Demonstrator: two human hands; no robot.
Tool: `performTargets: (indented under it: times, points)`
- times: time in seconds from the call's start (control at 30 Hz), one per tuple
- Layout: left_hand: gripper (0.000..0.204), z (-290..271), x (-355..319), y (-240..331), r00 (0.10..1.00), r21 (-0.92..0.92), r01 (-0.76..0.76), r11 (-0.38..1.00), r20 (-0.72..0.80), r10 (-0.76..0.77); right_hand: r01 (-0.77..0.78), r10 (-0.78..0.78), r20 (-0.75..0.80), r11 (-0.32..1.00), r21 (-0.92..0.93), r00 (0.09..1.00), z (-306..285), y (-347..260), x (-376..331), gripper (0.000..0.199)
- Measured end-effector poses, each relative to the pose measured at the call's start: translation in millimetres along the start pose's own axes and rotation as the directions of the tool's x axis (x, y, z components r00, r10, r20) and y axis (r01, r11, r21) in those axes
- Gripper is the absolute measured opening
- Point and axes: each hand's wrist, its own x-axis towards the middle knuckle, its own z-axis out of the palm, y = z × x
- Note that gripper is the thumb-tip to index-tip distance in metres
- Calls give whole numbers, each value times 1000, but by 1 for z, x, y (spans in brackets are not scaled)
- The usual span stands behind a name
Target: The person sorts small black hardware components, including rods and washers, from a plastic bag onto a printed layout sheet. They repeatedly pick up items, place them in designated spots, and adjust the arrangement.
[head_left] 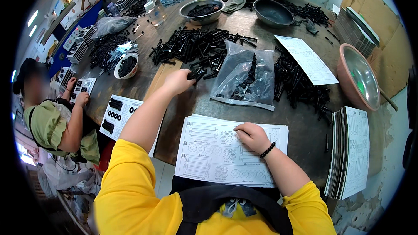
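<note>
Directly below you, a dark worktable [174, 117] carries a stack of printed parts sheets [209, 156] at its near edge, each sheet showing line drawings of bolts, washers and nuts. Your right hand [252, 136] rests on the top sheet, fingers curled loosely and fingertips pressed to the paper near its upper middle; it holds nothing. A black beaded bracelet [267, 150] circles that wrist.

Your left hand [177, 81] is stretched forward across the table to the near edge of a big heap of black bolts [200, 45]. Its fingers are closed around a few bolts at the heap's edge, though how many you grip cannot be told.

Just right of that hand lies a clear plastic bag [246, 76] with black parts inside. Beyond the bag, to the right, a second scatter of black bolts [300, 85] spreads out, with a loose printed sheet [305, 58] lying partly over it. A copper-coloured metal bowl [359, 78] stands tilted at the far right, and a tall stack of printed sheets [350, 152] sits at the right near edge.

To your left, a person in a green top [48, 124] sits with both hands on a card of black parts [82, 88]. Another card with black parts [117, 114] lies between you. A small white bowl of black pieces [126, 66] stands further back, and two metal bowls [202, 11] sit at the far end.
</note>
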Motion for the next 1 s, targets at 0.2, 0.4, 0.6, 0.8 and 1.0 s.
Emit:
performTargets:
  times: [0.2, 0.4, 0.6, 0.8, 1.0]
  points:
    - [19, -5, -64, 36, 966, -496, 61, 866, 249, 75, 48, -143, -309, 955, -294, 940, 9, -27, 24, 52]
    - [20, 2, -112, 56, 878, -445, -29, 895, 417, 235, 210, -191, 89, 923, -321, 978, 6, -75, 51, 65]
    - [26, 21, -130, 39, 884, -260, -256, 931, 327, 335, 155, -80, 283, 955, -255, 956, 21, -51, 34, 55]
    - [33, 36, -133, 37, 904, 53, -287, 957, 346, 252, -238, 250, 214, 968, -83, 944, 26, -47, 13, 29]
    - [30, 40, -131, 23, 913, -3, -312, 950, 274, 301, -365, 351, 148, 928, 81, 925, 23, -32, 5, 23]
